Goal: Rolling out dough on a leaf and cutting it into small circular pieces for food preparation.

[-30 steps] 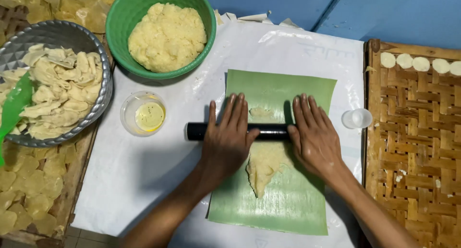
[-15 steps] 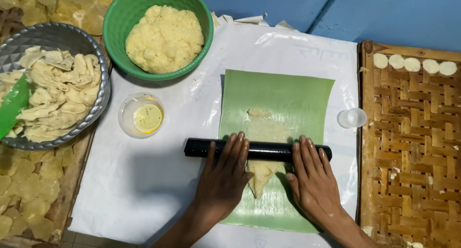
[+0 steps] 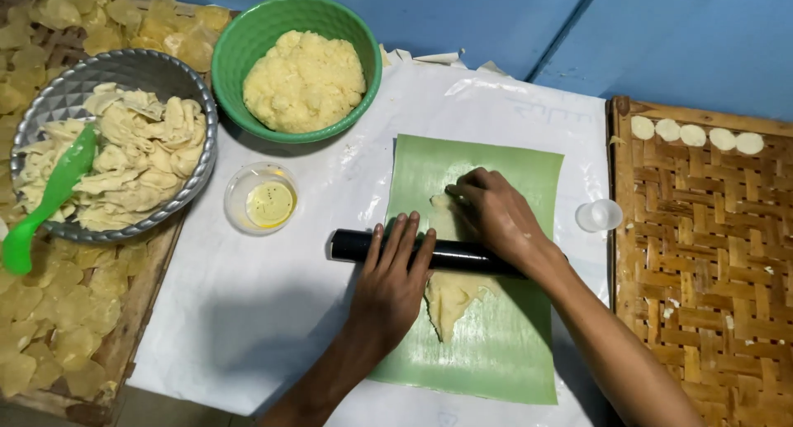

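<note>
Green bowl [image 3: 239,59] holds dough; metal bowl [image 3: 49,97] perhaps dough scraps.

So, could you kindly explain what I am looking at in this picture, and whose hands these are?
There is no machine here: the picture comes from a camera worn on a person's head, looking down at their own two bare hands. The left hand lies flat on a black rolling pin, which sits across a thin sheet of pale dough on a green banana leaf. The right hand reaches over the pin, its fingers touching the far edge of the dough. Around them, on white paper, are a green bowl of yellow dough, a metal bowl of folded dough pieces with a green spatula, a small clear dish of yellowish liquid, and a small clear cup. A woven tray on the right carries small white discs.
</note>
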